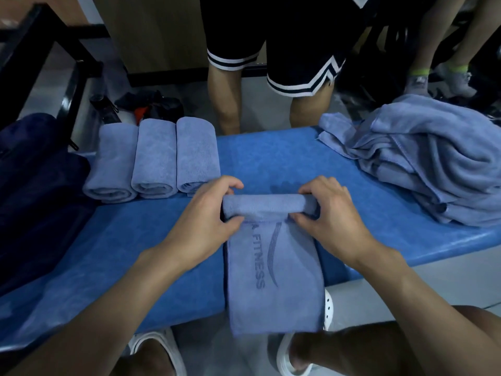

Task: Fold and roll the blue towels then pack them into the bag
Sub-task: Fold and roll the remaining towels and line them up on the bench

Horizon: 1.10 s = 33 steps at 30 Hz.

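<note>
On the blue bench (122, 234), the left hand (206, 213) and right hand (328, 210) each gripped an end of a half-rolled blue towel (271, 267), its flat tail hanging over the near edge, with three rolled towels (154, 161) just left, beside a dark bag (35, 185), and a loose pile (433, 158) at the right.

Dim, soft picture; wide-angle bending at edges.
</note>
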Each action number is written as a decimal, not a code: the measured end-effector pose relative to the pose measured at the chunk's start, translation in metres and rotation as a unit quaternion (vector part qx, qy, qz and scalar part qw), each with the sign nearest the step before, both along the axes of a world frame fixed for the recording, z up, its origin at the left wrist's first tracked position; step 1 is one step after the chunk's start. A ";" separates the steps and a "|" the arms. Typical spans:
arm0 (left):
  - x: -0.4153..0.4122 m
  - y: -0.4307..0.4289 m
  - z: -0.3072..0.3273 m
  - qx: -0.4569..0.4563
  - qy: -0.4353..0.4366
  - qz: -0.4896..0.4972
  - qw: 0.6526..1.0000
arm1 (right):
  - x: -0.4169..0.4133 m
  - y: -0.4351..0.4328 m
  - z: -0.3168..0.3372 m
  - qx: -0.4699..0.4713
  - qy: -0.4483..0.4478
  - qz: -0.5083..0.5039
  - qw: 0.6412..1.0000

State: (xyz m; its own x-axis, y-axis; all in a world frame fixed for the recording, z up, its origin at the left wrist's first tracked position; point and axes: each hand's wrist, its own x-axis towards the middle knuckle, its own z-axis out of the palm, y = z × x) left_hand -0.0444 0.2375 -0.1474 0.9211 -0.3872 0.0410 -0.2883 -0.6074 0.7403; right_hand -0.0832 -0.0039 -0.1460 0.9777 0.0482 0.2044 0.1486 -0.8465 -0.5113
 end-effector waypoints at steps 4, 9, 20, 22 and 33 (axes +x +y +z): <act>-0.001 -0.001 -0.003 0.042 -0.117 -0.033 0.992 | 0.002 0.001 -0.002 -0.062 -0.051 0.012 0.997; -0.011 0.009 0.000 0.057 -0.100 -0.090 0.989 | -0.013 -0.006 0.001 -0.052 0.009 0.050 0.997; -0.019 0.010 -0.002 0.026 0.003 -0.100 0.995 | -0.028 -0.014 0.000 -0.008 0.083 0.045 0.996; -0.017 0.012 -0.003 0.088 0.015 -0.101 0.991 | -0.028 -0.016 0.002 -0.022 0.114 0.048 0.992; -0.016 0.007 0.006 0.034 0.075 -0.059 0.995 | -0.021 -0.016 -0.003 0.042 0.145 0.046 0.987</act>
